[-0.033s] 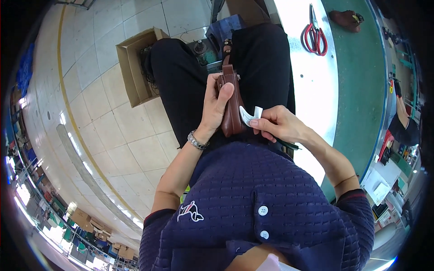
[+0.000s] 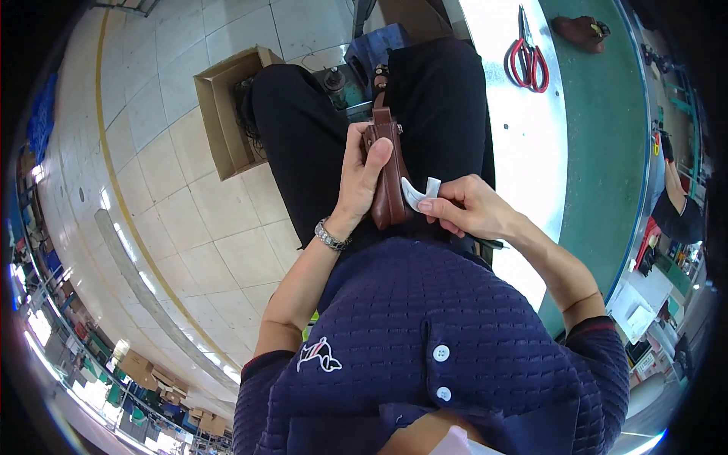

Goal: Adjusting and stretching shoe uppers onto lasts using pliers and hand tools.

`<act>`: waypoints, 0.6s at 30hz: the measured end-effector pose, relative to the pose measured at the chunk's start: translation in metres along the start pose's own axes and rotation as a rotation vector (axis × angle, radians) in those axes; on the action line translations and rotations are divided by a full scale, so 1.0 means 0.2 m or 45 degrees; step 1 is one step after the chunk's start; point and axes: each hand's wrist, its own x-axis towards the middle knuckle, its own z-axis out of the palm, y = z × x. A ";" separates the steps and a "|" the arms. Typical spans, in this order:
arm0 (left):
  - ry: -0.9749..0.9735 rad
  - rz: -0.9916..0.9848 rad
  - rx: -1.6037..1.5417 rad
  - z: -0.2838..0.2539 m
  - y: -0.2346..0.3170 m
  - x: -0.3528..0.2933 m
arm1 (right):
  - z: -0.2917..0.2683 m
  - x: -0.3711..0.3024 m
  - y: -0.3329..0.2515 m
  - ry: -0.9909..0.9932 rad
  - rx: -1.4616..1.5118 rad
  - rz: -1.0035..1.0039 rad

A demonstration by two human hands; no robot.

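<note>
My left hand [image 2: 364, 171] is closed round a small brown leather bag [image 2: 390, 201] over my lap, thumb along its upper side. A brown strap [image 2: 381, 87] with metal studs runs from the bag's far end between my thighs. Just right of the bag, my right hand [image 2: 466, 208] pinches a curved white strip [image 2: 415, 195] between thumb and fingers. One end of the strip meets or nearly meets the bag's side; I cannot tell if they touch. A thin dark rod-like thing [image 2: 487, 243] sticks out below my right hand, and its other end is hidden by the fingers.
Red-handled scissors [image 2: 528, 64] lie on a shiny metal worktop [image 2: 531, 136] to my right. Beyond it, a brown leather piece [image 2: 580, 34] rests on a green surface [image 2: 603, 114]. An open cardboard box [image 2: 220, 129] stands on the tiled floor by my left knee. Another person's arm [image 2: 673, 178] shows far right.
</note>
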 end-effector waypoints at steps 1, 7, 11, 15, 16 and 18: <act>-0.004 -0.004 -0.001 0.00 -0.01 0.00 | -0.01 0.00 -0.01 0.075 -0.254 -0.054; 0.054 -0.029 -0.035 -0.01 -0.06 0.01 | 0.09 -0.02 -0.01 0.342 -0.552 -0.130; 0.073 0.013 -0.020 -0.02 -0.07 0.01 | 0.17 -0.05 -0.02 0.506 -0.508 -0.151; 0.149 0.138 0.029 0.02 -0.05 0.02 | 0.22 -0.05 0.04 0.670 -0.563 -0.208; 0.151 0.148 0.030 -0.01 -0.06 0.04 | 0.24 -0.05 0.05 0.641 -0.496 -0.208; -0.090 -0.375 -0.601 -0.15 -0.10 0.11 | 0.26 -0.07 0.04 0.565 -0.463 -0.282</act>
